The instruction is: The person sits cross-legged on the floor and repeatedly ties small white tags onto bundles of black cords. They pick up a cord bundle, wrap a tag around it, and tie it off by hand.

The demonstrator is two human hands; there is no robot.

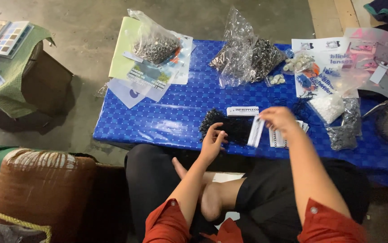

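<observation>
Fingers of the left hand are being curled, half closed, into the pile of black cords; one cord ought to be teased out gently. At three o'clock, one white card tag is being pinched by the right hand. Two clear bags of metal rings are lying at twelve o'clock on the blue table.

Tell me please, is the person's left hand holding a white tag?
No, the left hand rests on the pile of black strings; the right hand holds the white tag.

Cord pile on table, bags behind (far edge), cards right
</observation>
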